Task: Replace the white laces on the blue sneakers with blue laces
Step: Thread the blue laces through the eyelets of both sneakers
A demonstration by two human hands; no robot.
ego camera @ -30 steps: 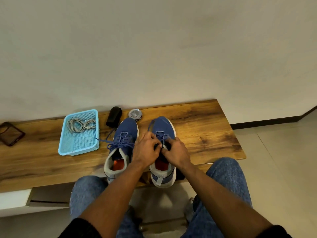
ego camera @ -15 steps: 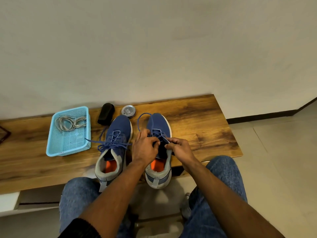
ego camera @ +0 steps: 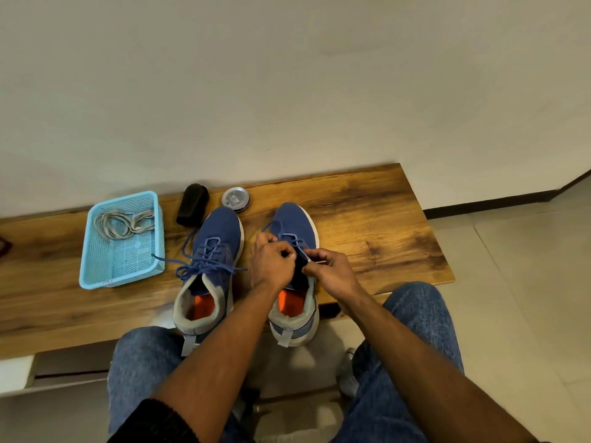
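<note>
Two blue sneakers stand side by side on the wooden bench (ego camera: pixel 377 219), toes toward the wall. The left sneaker (ego camera: pixel 217 238) carries a blue lace (ego camera: pixel 204 266) tied in a loose bow, with ends trailing left. Over the tongue of the right sneaker (ego camera: pixel 294 225), my left hand (ego camera: pixel 271 263) and my right hand (ego camera: pixel 332 270) each pinch a strand of its blue lace (ego camera: pixel 295 241). A loop of that lace rises beside my left thumb. The white laces (ego camera: pixel 123 222) lie coiled in a light blue basket (ego camera: pixel 96 270).
A black brush-like object (ego camera: pixel 192 204) and a round metal tin (ego camera: pixel 236 199) sit near the wall behind the sneakers. The basket is left of the shoes. My knees in blue jeans are under the bench's front edge. Tiled floor lies to the right.
My hands have drawn slightly apart over the right sneaker, pulling its blue lace strands. The camera view has shifted a little; the left sneaker and the basket stayed put.
</note>
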